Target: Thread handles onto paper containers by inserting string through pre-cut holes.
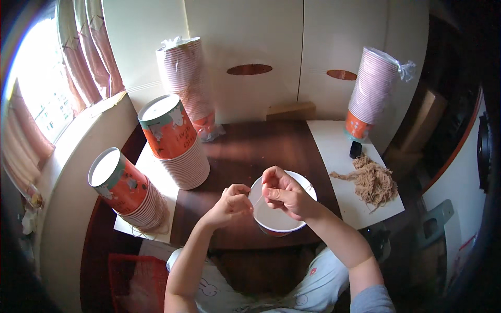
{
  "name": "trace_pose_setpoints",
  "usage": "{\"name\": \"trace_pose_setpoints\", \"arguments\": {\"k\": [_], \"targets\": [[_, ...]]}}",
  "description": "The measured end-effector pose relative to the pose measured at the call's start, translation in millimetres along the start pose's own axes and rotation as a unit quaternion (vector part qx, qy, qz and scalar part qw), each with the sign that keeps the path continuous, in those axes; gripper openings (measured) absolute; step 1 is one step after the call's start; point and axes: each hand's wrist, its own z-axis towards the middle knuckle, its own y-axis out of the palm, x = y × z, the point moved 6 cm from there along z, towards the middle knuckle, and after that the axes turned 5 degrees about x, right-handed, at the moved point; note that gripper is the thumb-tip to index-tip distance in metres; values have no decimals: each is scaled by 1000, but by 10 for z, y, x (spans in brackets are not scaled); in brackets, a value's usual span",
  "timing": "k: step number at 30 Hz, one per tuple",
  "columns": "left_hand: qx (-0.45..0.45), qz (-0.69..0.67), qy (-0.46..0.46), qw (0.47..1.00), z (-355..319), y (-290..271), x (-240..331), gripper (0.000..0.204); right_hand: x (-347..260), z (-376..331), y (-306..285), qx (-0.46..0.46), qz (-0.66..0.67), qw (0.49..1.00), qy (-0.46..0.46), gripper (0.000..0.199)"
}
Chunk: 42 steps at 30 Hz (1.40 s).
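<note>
My left hand (229, 205) is closed, its thumb and fingers pinching one end of a thin pale string (258, 201). My right hand (288, 197) pinches the other part of this strand, fingers curled, so a short length spans the gap between the hands. Both are above a white-lined paper bucket (271, 218) standing upright on the dark table, its mouth facing up. The right hand covers part of the bucket's inside. A tiny reddish strand shows at the bucket's right rim.
Two stacks of orange-and-green paper buckets (169, 135) (122, 180) stand at left. Plastic-wrapped bucket stacks (182, 78) (371, 86) rise at the back left and back right. A heap of brown twine (374, 182) and a small black object (355, 149) lie on the right white board (334, 156).
</note>
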Motion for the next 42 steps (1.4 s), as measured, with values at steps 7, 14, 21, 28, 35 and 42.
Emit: {"name": "trace_pose_setpoints", "arguments": {"k": [7,14,21,28,35,42], "targets": [[111,-80,-54,989,-6,-6,-58,26,-189,-101,124,-13,-292,953,-81,14],[38,-41,-180,982,23,144,-435,24,-310,-316,676,-43,-485,855,-182,15],[336,57,-69,938,-340,-841,383,6,-248,-600,1508,-154,-536,765,-323,20],[538,561,117,618,-1342,-2217,1535,5,296,110,2179,-137,-643,598,-457,24],[497,670,-15,552,-2061,-3158,668,25,971,930,2843,-142,-622,577,-510,19],[450,611,-75,647,-2247,-2938,76,11,1808,915,2615,-246,-649,631,-346,24]]}}
